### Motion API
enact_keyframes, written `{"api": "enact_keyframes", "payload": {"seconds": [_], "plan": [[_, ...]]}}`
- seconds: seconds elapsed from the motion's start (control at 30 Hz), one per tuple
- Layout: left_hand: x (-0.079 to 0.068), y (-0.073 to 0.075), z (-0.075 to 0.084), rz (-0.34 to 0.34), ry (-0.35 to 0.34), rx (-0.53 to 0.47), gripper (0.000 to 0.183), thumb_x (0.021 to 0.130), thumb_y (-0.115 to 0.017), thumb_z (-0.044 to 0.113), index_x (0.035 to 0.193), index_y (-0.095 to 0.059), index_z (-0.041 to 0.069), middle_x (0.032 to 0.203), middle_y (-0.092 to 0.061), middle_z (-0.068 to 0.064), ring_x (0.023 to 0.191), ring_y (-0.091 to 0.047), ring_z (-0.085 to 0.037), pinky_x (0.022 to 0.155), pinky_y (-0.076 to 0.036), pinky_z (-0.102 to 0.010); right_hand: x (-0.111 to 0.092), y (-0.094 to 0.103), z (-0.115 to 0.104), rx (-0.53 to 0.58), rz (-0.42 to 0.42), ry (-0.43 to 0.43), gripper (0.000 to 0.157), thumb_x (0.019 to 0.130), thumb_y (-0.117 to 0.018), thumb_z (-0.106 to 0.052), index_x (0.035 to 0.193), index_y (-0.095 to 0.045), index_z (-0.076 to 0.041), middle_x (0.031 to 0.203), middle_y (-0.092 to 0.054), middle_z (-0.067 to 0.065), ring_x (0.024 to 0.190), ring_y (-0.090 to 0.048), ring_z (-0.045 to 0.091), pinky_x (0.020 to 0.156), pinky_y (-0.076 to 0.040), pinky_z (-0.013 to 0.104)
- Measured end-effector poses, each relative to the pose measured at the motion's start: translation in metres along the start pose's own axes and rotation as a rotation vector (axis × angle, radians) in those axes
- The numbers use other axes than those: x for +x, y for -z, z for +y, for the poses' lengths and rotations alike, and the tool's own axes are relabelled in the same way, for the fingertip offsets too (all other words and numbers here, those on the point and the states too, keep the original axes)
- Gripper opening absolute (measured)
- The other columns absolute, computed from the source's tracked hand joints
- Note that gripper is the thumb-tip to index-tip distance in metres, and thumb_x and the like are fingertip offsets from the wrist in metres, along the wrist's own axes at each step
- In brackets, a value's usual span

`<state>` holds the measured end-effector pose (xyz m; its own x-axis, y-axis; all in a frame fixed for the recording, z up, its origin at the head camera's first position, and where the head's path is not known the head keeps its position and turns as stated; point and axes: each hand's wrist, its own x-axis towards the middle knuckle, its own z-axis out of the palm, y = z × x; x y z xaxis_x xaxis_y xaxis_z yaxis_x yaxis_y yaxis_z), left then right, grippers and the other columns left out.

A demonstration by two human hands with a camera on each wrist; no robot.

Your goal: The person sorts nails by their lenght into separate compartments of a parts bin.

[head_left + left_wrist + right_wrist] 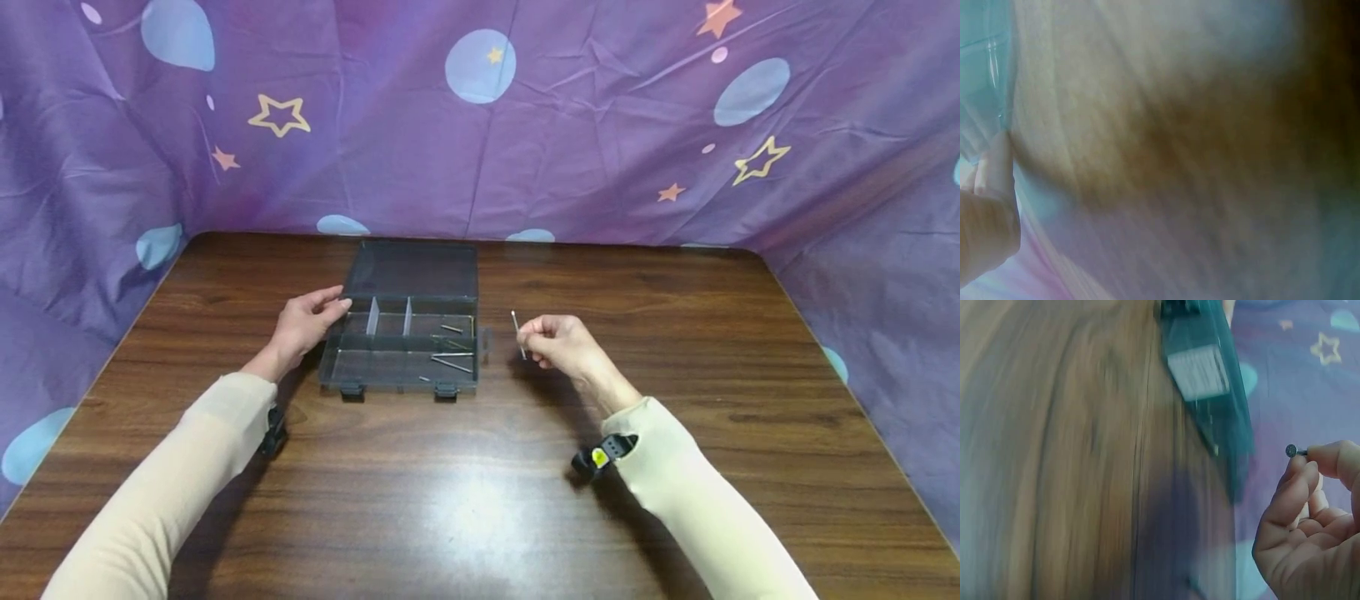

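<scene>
A see-through grey plastic compartment box [397,387] stands on the table with its lid [420,268] tipped open toward the back. Thin metal nails [452,364] lie in its front compartment, and several more [452,328] are in the right part of the divided row. My left hand [303,321] touches the box's left side near the hinge, fingers fairly straight. To the right of the box, my right hand [558,342] pinches a single nail [518,335] between thumb and fingertips, above the table. The right wrist view shows its flat round head [1291,450].
The brown wood-grain table [480,500] reaches back to a purple cloth [585,150] with stars and dots. Two pale dividers [407,317] stand in the box's back row. A white label [1199,372] is on the box's side. Two black latches [446,390] sit on its front.
</scene>
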<state>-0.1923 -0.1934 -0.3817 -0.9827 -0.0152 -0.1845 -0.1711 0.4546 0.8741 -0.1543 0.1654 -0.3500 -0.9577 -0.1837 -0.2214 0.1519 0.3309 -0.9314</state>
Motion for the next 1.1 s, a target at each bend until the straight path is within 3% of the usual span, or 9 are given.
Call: {"api": "enact_keyframes", "payload": {"seconds": [0.4,0.57,0.7,0.87,1.1], "plan": [[-0.001,-0.002,0.001,-0.026,0.003,-0.005,0.056,0.096,-0.053,0.034,0.143,-0.039,0.007,0.138,-0.047,-0.020,0.127,-0.045,-0.030,0.100,-0.042,-0.043,0.007,-0.055,-0.013,-0.060,-0.035,0.169,0.009,0.081,-0.062,0.004,0.085,-0.064,0.011,0.060,-0.056,-0.010,0.053,-0.044,0.004,0.051,-0.040,0.020],[-0.002,-0.003,0.000,-0.027,0.004,-0.004,0.056,0.096,-0.053,0.033,0.144,-0.038,0.007,0.138,-0.047,-0.020,0.127,-0.045,-0.031,0.100,-0.042,-0.043,0.007,-0.066,-0.010,-0.146,-0.017,0.206,0.007,0.081,-0.065,0.002,0.083,-0.068,0.009,0.067,-0.066,0.003,0.057,-0.048,0.000,0.055,-0.041,0.016],[-0.002,-0.003,-0.001,-0.026,0.006,-0.001,0.055,0.096,-0.052,0.033,0.143,-0.039,0.007,0.138,-0.047,-0.020,0.126,-0.046,-0.030,0.099,-0.043,-0.042,0.007,-0.069,-0.006,-0.146,-0.008,0.207,0.007,0.081,-0.066,0.002,0.083,-0.069,0.008,0.075,-0.070,0.012,0.060,-0.052,-0.001,0.060,-0.044,0.014],[-0.001,-0.003,-0.002,-0.026,0.007,-0.008,0.055,0.096,-0.053,0.032,0.143,-0.039,0.007,0.138,-0.048,-0.020,0.125,-0.047,-0.029,0.095,-0.044,-0.038,0.008,-0.062,-0.004,-0.068,0.015,0.151,0.009,0.083,-0.063,0.003,0.088,-0.068,0.010,0.071,-0.069,0.005,0.059,-0.051,0.006,0.053,-0.041,0.017],[-0.001,0.000,0.001,-0.008,-0.001,-0.015,0.054,0.096,-0.053,0.031,0.142,-0.041,0.006,0.137,-0.049,-0.020,0.122,-0.049,-0.028,0.076,-0.043,-0.014,0.010,-0.043,-0.008,0.000,0.066,0.094,0.013,0.086,-0.062,-0.002,0.092,-0.066,0.010,0.069,-0.067,-0.006,0.060,-0.055,0.007,0.051,-0.042,0.022]]}}
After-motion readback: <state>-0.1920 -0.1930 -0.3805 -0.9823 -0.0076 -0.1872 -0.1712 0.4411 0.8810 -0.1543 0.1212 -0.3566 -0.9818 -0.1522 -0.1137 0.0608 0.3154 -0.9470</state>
